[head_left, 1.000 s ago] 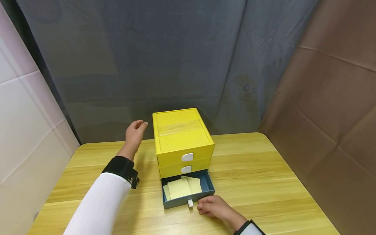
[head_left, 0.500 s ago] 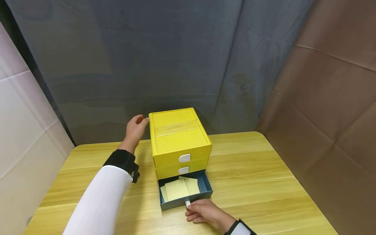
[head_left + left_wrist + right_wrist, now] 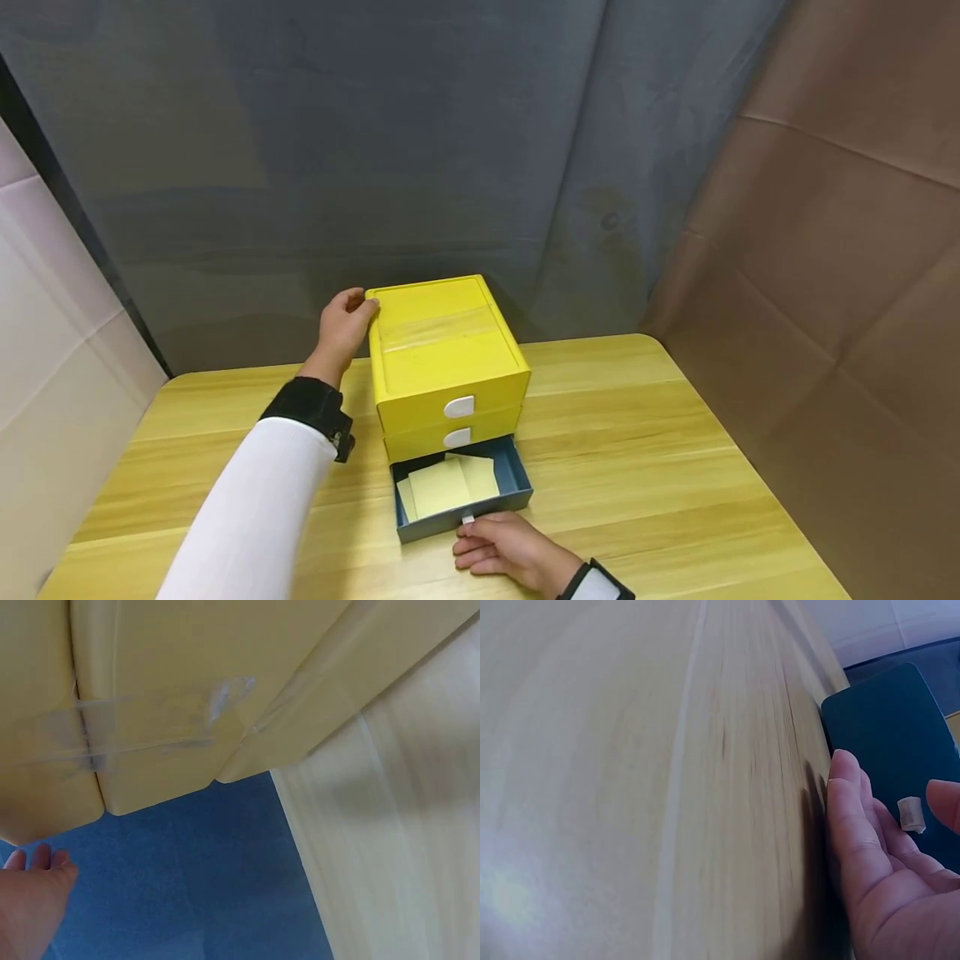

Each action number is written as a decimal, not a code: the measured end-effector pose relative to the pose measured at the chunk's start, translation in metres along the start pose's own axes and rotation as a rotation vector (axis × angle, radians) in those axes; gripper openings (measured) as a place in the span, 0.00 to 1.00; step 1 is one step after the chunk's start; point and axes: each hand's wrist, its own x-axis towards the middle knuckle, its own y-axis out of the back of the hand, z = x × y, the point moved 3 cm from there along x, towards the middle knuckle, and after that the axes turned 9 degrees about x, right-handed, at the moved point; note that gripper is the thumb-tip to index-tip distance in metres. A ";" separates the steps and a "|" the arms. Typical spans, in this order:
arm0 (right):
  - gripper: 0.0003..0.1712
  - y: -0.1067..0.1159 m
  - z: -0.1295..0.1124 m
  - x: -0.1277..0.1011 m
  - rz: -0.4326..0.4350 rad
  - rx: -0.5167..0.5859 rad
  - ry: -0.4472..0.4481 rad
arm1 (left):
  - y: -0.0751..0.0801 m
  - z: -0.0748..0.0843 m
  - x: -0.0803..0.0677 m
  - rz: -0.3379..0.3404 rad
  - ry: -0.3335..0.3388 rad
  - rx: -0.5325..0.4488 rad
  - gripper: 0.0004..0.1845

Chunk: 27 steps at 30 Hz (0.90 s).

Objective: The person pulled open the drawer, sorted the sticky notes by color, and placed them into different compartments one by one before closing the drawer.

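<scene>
Here, in the middle of the head view, a yellow three-drawer cabinet stands on the pale wooden worktop, its two upper drawers closed, each with a white tab handle. The bottom drawer, dark blue, is pulled out toward the lower edge of the frame and holds a few pale yellow paper sheets lying flat and overlapping. A small white pull tab sticks out from the middle of the drawer's front wall. The right hand lies on the worktop just below that front wall, fingers loosely curled and pointing to the left of the frame, with the fingertips at the tab; in the right wrist view the tab shows between the forefinger and the thumb, but whether they actually pinch it I cannot tell. The left hand is at the upper left corner of the cabinet, its fingers bent over the top rear edge and touching it, while the white sleeve and a black wrist strap run down to the lower left. The left wrist view shows the cabinet's yellow side with a strip of clear tape across it. A grey curtain hangs behind, a brown one on the right.
</scene>
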 end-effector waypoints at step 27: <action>0.18 -0.006 -0.004 0.004 0.082 0.126 -0.022 | 0.004 0.002 -0.004 -0.067 -0.039 0.038 0.28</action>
